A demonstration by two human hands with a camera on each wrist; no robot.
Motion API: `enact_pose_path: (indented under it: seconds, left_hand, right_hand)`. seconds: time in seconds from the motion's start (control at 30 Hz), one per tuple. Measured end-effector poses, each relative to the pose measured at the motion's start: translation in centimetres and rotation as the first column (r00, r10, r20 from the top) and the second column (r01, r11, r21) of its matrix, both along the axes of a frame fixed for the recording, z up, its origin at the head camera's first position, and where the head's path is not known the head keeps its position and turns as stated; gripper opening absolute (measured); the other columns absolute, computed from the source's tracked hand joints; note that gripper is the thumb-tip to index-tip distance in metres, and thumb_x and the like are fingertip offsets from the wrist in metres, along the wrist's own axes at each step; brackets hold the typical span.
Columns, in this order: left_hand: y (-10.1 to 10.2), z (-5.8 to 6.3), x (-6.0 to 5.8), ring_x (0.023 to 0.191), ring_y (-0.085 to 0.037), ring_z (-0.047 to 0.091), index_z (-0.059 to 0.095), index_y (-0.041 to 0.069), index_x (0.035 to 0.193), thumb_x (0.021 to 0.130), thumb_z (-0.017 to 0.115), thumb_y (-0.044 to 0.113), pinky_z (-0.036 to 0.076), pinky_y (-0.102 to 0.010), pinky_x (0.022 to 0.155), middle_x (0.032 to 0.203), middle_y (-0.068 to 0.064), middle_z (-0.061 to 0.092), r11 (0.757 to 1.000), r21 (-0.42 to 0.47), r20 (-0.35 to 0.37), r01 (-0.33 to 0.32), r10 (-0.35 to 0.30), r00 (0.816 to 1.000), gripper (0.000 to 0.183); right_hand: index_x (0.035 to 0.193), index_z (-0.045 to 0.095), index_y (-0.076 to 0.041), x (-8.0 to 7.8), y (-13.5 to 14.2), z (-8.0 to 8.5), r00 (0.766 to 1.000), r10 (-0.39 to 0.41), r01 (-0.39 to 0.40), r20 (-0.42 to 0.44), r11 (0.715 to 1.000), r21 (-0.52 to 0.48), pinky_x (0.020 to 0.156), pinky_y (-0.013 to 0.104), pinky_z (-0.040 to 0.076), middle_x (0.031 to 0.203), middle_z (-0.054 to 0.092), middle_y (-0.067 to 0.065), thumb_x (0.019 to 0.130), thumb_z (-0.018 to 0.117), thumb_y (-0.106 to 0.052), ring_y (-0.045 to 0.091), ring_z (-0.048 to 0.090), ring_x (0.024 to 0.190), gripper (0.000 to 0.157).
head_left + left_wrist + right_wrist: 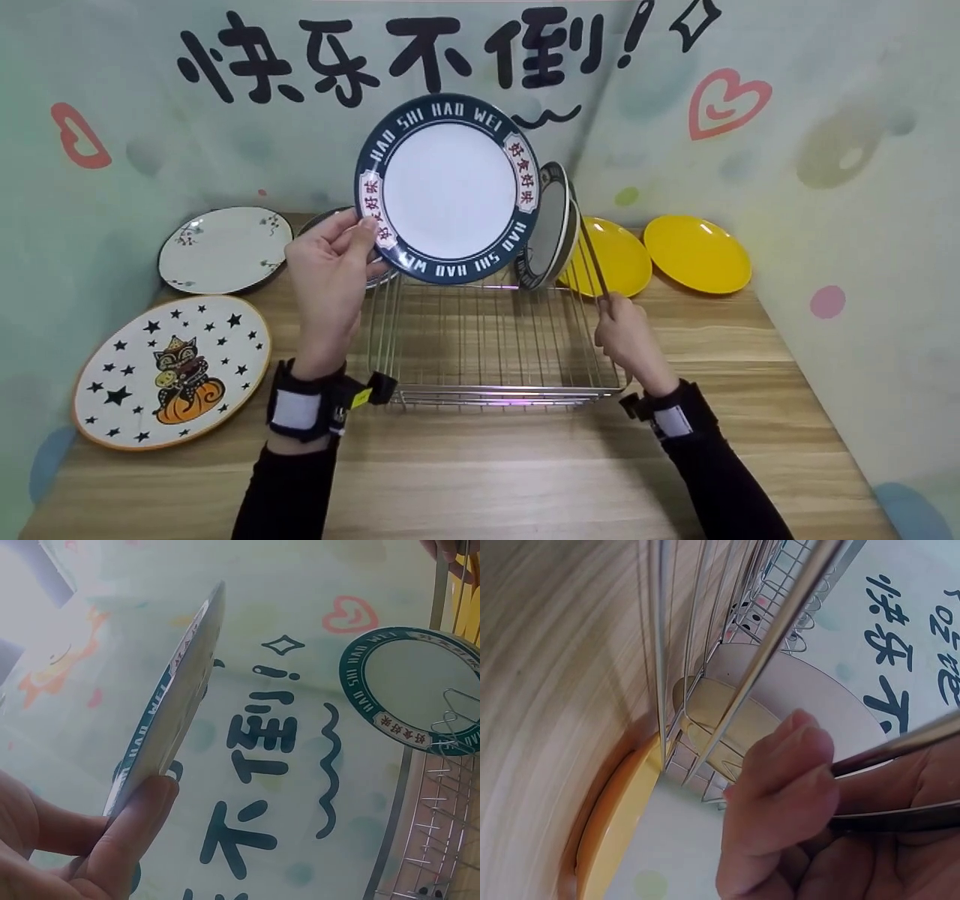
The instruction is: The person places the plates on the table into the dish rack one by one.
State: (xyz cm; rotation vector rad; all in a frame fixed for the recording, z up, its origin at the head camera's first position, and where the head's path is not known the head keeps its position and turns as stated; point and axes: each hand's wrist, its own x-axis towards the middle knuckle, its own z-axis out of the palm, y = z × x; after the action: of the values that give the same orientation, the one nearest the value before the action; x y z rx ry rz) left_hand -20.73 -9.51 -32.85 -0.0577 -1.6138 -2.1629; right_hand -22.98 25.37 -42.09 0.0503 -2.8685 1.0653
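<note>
round plate (450, 191), pinched by the left hand (330, 274), partly hides a matching plate (546, 232) in the wire rack (510, 392) the right hand (634, 337) grips, and faces the head camera.

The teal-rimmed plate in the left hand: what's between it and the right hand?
In the head view, another teal-rimmed plate stands there in the wire rack, with a yellow plate visible behind.

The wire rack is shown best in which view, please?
The head view, because most of the wire rack shows there, though plates hide some. The left wrist view catches only part; the right wrist view, one section close up.
</note>
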Motion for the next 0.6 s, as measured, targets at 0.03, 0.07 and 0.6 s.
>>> enact_pose_path:
  seconds: [0.03, 0.07, 0.6]
  left_hand:
    - [0.1, -0.1, 0.0, 0.085, -0.029, 0.071, 0.066, -0.007, 0.116, 0.094, 0.064, 0.001, 0.059, -0.035, 0.066, 0.100, -0.020, 0.071, 1.000, -0.017, 0.000, 0.001, -0.001, 1.000, 0.023]
    - [0.2, -0.2, -0.1, 0.085, -0.029, 0.071, 0.066, -0.007, 0.116, 0.094, 0.064, 0.002, 0.059, -0.035, 0.066, 0.100, -0.019, 0.072, 0.999, -0.034, 0.003, 0.003, -0.002, 1.000, 0.023]
    - [2.7, -1.3, -0.3, 0.075, -0.024, 0.072, 0.066, -0.008, 0.115, 0.093, 0.065, 0.001, 0.059, -0.034, 0.061, 0.098, -0.017, 0.072, 0.981, -0.191, 0.020, 0.037, -0.033, 0.999, 0.024]
  right_hand:
    - [0.097, 0.057, 0.004, 0.0, 0.0, -0.1, 1.000, -0.002, 0.002, 0.006, 1.000, -0.006, 0.043, 0.031, 0.047, 0.060, 0.060, 0.013, 0.104, 0.034, -0.011, 0.019, 0.054, 0.046, 0.029]
    - [0.097, 0.057, 0.004, 0.0, 0.0, -0.2, 1.000, -0.003, 0.004, 0.010, 1.000, -0.011, 0.042, 0.031, 0.047, 0.060, 0.060, 0.015, 0.104, 0.034, -0.011, 0.019, 0.054, 0.045, 0.029]
    - [0.113, 0.065, 0.005, 1.7, 1.0, 4.2, 0.965, -0.026, -0.050, -0.261, 0.959, -0.280, 0.077, 0.030, 0.053, 0.103, 0.067, 0.019, 0.104, 0.048, -0.036, 0.027, 0.062, 0.089, 0.045]
